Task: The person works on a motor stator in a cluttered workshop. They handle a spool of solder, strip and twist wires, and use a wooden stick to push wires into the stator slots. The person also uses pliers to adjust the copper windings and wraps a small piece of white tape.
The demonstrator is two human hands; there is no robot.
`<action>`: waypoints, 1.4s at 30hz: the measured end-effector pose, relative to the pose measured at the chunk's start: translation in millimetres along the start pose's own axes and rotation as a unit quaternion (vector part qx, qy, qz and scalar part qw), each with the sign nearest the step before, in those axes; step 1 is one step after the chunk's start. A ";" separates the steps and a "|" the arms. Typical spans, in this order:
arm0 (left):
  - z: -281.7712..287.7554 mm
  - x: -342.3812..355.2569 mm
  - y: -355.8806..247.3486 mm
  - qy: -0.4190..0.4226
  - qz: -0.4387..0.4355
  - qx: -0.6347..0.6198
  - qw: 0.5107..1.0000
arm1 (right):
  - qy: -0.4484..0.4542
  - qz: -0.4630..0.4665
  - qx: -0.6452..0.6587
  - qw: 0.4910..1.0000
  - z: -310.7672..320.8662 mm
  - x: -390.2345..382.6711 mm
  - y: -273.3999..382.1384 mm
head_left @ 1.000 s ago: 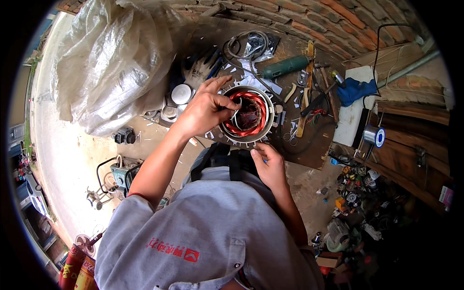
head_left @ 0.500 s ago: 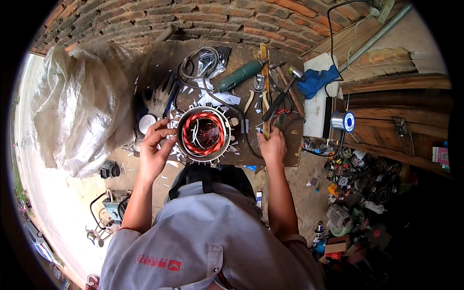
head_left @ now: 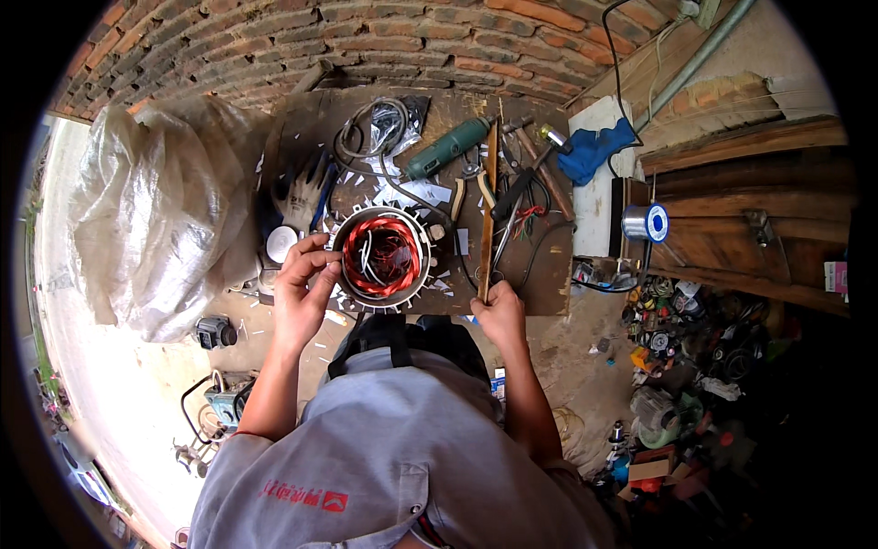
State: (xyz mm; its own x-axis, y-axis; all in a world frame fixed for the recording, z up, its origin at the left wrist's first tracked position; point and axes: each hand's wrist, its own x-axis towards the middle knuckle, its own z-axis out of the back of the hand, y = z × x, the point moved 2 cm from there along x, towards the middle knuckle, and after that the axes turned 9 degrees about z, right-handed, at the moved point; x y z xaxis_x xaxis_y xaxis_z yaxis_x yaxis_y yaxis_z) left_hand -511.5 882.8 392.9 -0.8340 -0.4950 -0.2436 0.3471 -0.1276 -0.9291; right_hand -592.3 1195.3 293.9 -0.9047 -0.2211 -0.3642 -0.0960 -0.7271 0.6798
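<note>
A round metal motor housing [head_left: 416, 274] sits on the bench, with red-wound coils [head_left: 395, 229] and white wires inside. My left hand [head_left: 302, 293] is at its left side, fingers apart and loosely curved, touching the rim. To the housing's right, my right hand [head_left: 498, 311] grips the near end of a long, flat wooden strip [head_left: 491, 229] lying lengthwise on the bench. Beside the strip are pliers [head_left: 485, 188], a hammer [head_left: 544, 174], a green cylindrical power tool [head_left: 448, 146] and scattered white paper pieces.
The wooden bench [head_left: 544, 274] backs onto a brick wall [head_left: 412, 46]. A plastic sheet [head_left: 155, 220] is bundled at left, beside gloves [head_left: 302, 192]. At right are a blue cloth [head_left: 590, 156], a solder spool [head_left: 645, 222] and piled parts [head_left: 677, 366] on the floor.
My left hand has moved out of the coils to the housing's left rim. My right hand has moved to the wooden strip, gripped it and shifted it toward me. The view has also shifted.
</note>
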 end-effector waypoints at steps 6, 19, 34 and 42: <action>-4.9 6.4 -6.0 0.010 -0.014 -0.003 1.000 | 0.232 -0.098 0.295 0.922 32.6 -74.0 -39.8; 1.6 10.0 -9.1 0.015 -0.026 0.073 0.997 | 0.205 -0.155 0.246 0.935 73.2 -141.9 -67.9; 4.6 -1.8 -1.8 0.011 -0.050 0.019 0.999 | 0.014 0.437 0.556 0.707 138.3 -58.1 162.7; 5.1 -3.8 0.8 0.012 -0.109 0.045 0.993 | 0.081 0.390 0.553 0.732 46.8 -36.2 205.5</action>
State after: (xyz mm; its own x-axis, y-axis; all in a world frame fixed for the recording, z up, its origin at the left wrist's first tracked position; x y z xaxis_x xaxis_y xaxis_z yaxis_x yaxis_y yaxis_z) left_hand -505.9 880.2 394.5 -0.9033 -0.4265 -0.0461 0.1925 -0.3069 -0.9321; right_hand -598.7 1084.3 476.6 -0.8100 -0.4286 0.4002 0.0652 0.6124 0.7878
